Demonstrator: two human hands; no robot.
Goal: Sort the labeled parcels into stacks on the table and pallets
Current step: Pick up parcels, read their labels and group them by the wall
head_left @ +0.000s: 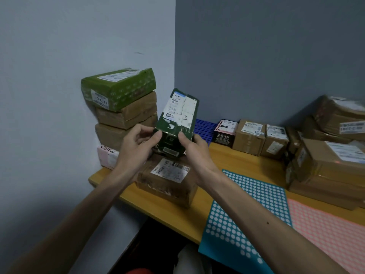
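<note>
Both hands hold a dark green parcel (177, 121) tilted up above the table, its white label with handwritten "3-3" facing me. My left hand (136, 143) grips its lower left corner and my right hand (194, 149) grips its lower right. Directly below lies a brown taped parcel (167, 182) with a white label. A stack in the left corner has a green parcel (118, 88) on top of two brown parcels (126, 111), with a pink box (107, 156) at its foot.
The wooden table (177, 216) carries a blue dotted sheet (243, 220) and a pink dotted sheet (325, 232). A black-and-pink box (225, 133), small brown boxes (249, 136) and a blue pallet (203, 127) line the back. Large brown parcels (327, 165) pile up at right.
</note>
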